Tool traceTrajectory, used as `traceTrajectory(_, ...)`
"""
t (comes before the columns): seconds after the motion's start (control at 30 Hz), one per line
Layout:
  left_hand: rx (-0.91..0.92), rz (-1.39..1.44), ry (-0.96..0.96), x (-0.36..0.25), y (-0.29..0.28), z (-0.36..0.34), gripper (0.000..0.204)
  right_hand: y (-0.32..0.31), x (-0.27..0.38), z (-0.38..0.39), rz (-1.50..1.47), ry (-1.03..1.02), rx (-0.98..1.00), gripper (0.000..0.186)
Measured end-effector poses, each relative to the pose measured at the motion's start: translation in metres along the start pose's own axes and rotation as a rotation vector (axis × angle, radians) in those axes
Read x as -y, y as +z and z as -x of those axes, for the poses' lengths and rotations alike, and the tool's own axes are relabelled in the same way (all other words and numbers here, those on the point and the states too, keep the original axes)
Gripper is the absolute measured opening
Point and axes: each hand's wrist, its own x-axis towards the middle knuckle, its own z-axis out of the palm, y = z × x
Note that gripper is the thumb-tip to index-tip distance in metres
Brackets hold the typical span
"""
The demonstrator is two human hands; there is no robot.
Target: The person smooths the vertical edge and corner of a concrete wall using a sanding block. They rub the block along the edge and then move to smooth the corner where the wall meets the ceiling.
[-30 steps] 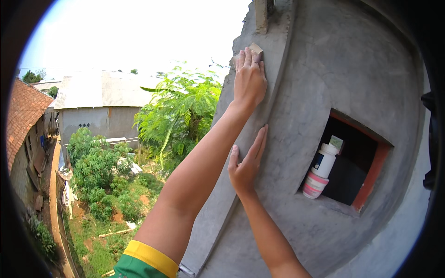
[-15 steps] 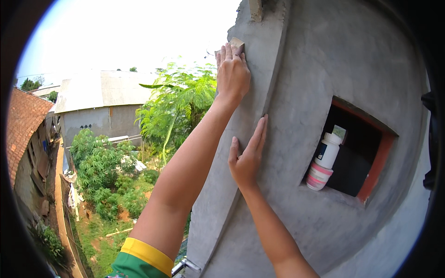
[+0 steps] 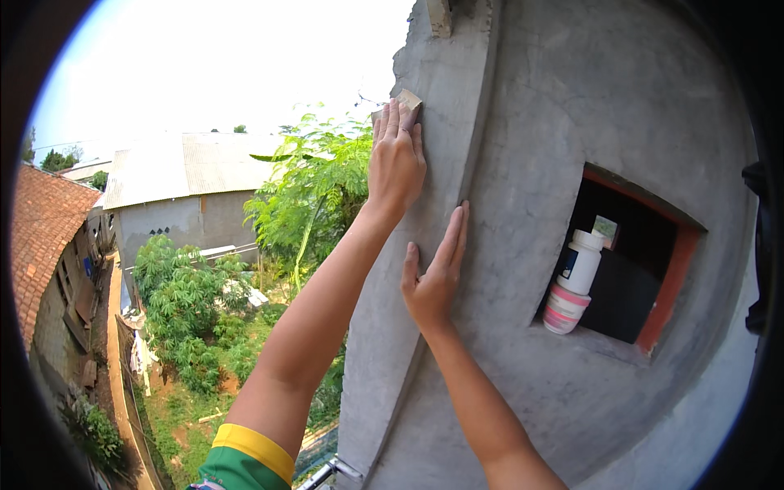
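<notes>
Landmark for all places: the grey plastered pillar (image 3: 445,82).

Item: a tan sheet (image 3: 411,100), apparently paper-like, at the pillar's left edge on its upper part. One corner stands out past the fingertips, over the pillar's face; another part shows on the far side of the fingers, at or just beyond the pillar's edge. Whether it is folded cannot be determined.

Handling, by judgement: light, fairly stiff but bendable, not likely slippery, liable to crease or tear at its edges more than to break. Best hold is across its middle, with fingers spread flat and thumb against the near side; a pinch at the loose corner would give poor control.

Left hand (image 3: 396,167): fingers extended and close together, laid over the sheet, thumb along the side nearer the pillar's middle. It has hold of the sheet, which lies beneath and just beyond its fingers. How much is under the palm is hidden.

Right hand (image 3: 437,282): open, thumb set apart from straight fingers, empty as far as visible. It rests against the pillar's lower part, by its right-hand step. The sheet lies well apart from it, higher on the pillar.

Right of the pillar, a white bottle (image 3: 581,265) stands on a pink-and-white tub (image 3: 565,308).
</notes>
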Motion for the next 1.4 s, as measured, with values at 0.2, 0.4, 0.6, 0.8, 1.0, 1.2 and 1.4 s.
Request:
traceTrajectory(0.2, -0.072, -0.072, 0.006, 0.000, 0.007, 0.003, 0.046, -0.002, 0.000, 0.000, 0.021, 0.005, 0.017, 0.079)
traceTrajectory(0.4, -0.166, 0.049, 0.004, -0.001, 0.009, -0.001, 0.043, -0.002, -0.002, -0.001, 0.007, -0.012, 0.006, 0.079)
traceTrajectory(0.6, -0.103, -0.023, 0.022, 0.002, 0.013, -0.007, 0.037, -0.002, -0.004, -0.001, -0.001, -0.015, 0.000, 0.078)
traceTrajectory(0.8, -0.168, -0.039, 0.076, 0.000, 0.019, -0.026, 0.044, -0.001, -0.006, 0.000, -0.010, -0.018, 0.002, 0.078)
traceTrajectory(1.0, -0.104, 0.114, 0.015, 0.004, 0.023, -0.049, 0.049, 0.000, -0.004, 0.000, -0.019, -0.007, -0.001, 0.077)
traceTrajectory(1.2, -0.127, 0.039, 0.049, 0.004, 0.029, -0.061, 0.050, -0.001, -0.004, -0.001, 0.010, -0.024, 0.010, 0.077)
traceTrajectory(1.4, -0.121, 0.050, 0.083, 0.008, 0.034, -0.076, 0.049, -0.001, -0.004, -0.001, 0.019, -0.018, 0.006, 0.078)
